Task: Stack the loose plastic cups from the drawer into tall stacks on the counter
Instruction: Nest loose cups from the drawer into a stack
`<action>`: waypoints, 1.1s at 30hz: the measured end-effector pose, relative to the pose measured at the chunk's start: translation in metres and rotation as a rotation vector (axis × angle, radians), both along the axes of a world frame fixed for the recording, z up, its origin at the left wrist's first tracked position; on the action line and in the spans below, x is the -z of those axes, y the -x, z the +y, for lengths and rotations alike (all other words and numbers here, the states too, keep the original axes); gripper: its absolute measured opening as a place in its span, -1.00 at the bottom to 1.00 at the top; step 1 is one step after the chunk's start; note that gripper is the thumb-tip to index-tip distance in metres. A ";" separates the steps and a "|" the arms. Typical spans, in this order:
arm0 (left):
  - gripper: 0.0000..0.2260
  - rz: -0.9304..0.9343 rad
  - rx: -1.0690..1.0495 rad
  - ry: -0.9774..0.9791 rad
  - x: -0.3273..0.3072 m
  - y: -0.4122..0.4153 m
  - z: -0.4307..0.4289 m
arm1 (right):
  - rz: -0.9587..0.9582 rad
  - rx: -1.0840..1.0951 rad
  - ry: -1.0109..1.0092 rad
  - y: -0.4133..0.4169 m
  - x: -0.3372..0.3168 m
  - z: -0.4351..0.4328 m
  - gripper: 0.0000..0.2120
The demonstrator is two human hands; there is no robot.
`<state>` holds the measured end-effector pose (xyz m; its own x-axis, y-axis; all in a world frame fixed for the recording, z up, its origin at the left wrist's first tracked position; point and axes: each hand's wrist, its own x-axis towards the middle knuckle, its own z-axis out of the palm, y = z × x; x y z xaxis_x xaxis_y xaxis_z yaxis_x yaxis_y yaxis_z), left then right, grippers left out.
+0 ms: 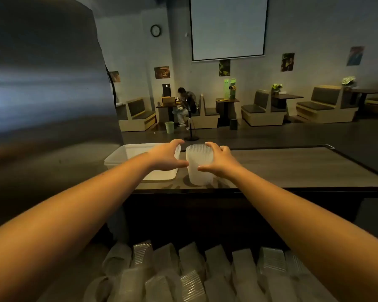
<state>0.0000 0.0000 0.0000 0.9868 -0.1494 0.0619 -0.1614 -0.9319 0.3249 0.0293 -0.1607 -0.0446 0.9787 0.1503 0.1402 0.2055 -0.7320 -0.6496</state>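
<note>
Around cup stack [199, 171], right hand [222, 161]

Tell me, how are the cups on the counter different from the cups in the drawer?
The counter cups stand upright in one stack; the drawer cups lie on their sides in rows. The right hand holds the counter cups; no hand touches the drawer cups. Both are clear, ribbed plastic.

Left hand [166, 156] and right hand [219, 159] extended forward, cupped inward.
</note>
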 end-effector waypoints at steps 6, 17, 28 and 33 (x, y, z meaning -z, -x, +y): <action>-0.38 0.054 0.038 0.029 0.005 -0.011 0.004 | -0.013 -0.006 -0.040 -0.016 0.011 0.011 -0.45; -0.12 0.077 0.127 0.221 0.009 0.002 0.006 | -0.063 -0.066 -0.231 0.017 0.006 -0.007 -0.47; 0.01 0.266 0.353 0.630 0.060 0.084 -0.016 | -0.075 -0.154 -0.371 0.145 0.037 -0.057 -0.64; -0.10 0.372 0.507 0.648 0.102 0.122 -0.032 | -0.090 -0.148 -0.288 0.207 0.072 -0.073 -0.51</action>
<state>-0.1224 -0.0317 -0.1020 0.7850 -0.6190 -0.0252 -0.2824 -0.3939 0.8747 -0.1780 -0.2341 -0.1161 0.9310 0.2312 0.2826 0.3617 -0.4786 -0.8000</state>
